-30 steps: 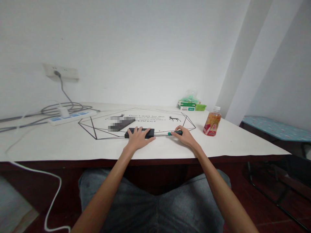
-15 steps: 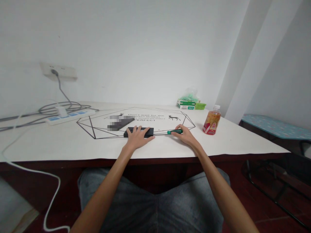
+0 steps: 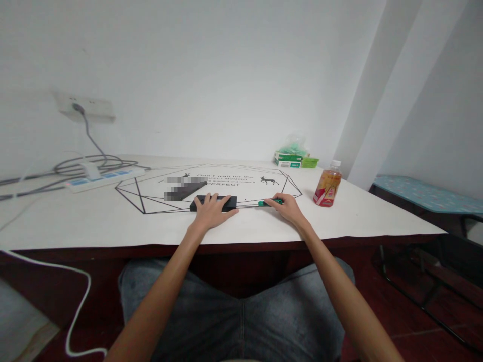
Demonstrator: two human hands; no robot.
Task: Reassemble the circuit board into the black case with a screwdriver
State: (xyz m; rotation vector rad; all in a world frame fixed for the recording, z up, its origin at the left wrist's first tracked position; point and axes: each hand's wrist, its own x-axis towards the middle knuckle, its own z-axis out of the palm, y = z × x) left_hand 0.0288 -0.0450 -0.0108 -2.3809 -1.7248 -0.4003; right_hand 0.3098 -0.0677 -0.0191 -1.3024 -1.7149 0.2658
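Observation:
A black oblong box (image 3: 232,202) lies flat on the white tabletop. My left hand (image 3: 211,211) rests over it with fingers spread across its top and the thumb along the near side. To the right, my right hand (image 3: 287,207) is closed around the green-and-black handle of a screwdriver (image 3: 262,203). The handle points left toward the box's right end. A thin dark line runs between handle and box; whether it is the shaft or a printed table line is hard to tell. Behind the box lies a dark flat object (image 3: 190,190), partly blurred out.
A bottle of reddish drink (image 3: 327,185) stands at the right. Green-and-white boxes (image 3: 289,160) with a plastic bag sit against the wall. At the left are a power strip (image 3: 109,179) and coiled cables (image 3: 75,163). The table's front edge (image 3: 241,245) is close to my lap.
Both hands stay on the box and screwdriver. The screwdriver handle looks slightly turned within my right fingers, with less of it showing. The whole view has shifted a little.

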